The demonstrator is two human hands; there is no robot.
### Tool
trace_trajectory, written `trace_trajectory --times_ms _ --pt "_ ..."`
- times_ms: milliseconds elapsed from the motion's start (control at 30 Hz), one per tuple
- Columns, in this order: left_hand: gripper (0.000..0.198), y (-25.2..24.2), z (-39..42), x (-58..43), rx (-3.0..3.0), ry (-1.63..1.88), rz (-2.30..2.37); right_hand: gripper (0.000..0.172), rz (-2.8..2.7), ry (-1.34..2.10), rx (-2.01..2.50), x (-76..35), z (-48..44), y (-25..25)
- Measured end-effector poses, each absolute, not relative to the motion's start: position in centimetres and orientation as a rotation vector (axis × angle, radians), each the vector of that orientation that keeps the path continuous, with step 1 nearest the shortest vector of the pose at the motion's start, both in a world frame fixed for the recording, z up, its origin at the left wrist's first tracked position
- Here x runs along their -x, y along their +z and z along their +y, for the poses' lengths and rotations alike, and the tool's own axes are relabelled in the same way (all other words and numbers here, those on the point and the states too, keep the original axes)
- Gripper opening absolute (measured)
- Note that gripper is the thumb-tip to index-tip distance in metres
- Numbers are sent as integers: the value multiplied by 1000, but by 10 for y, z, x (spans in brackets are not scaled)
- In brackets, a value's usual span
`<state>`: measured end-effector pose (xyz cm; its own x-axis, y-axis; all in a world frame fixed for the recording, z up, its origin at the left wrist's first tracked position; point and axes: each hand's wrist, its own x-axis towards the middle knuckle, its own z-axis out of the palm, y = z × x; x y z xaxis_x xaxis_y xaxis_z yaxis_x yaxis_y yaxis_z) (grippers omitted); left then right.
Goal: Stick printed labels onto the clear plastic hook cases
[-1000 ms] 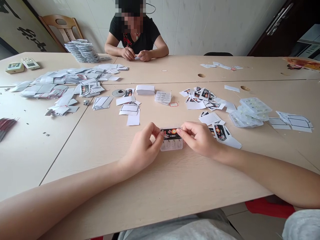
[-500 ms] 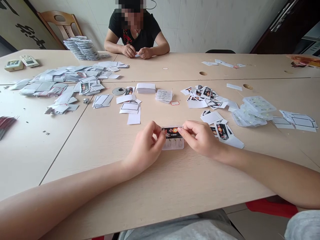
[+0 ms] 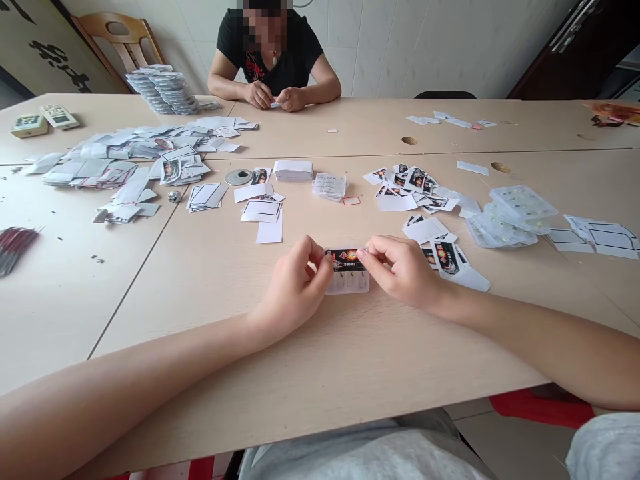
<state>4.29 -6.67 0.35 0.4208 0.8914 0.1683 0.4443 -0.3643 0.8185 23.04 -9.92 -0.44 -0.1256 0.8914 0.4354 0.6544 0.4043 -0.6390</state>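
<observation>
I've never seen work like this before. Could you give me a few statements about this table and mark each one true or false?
1. The left hand and right hand pinch a black printed card lying on a clear plastic tray. True.
2. The person across the table wears a white shirt. False: the shirt is black.
3. That person's hands rest in their lap. False: their hands are up at the table edge.
4. A wooden chair stands by the far wall. True.

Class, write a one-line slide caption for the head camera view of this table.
Left hand and right hand hold a black printed card against a clear plastic tray, among scattered paper cards.
</observation>
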Motion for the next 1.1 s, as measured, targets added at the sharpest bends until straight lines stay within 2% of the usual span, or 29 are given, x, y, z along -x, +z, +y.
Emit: trace_trajectory --times_ms 1100 --pt "19 4 -66 -45 -1962 844 1088 34 -1882 292 1274 -229 -98 -4"
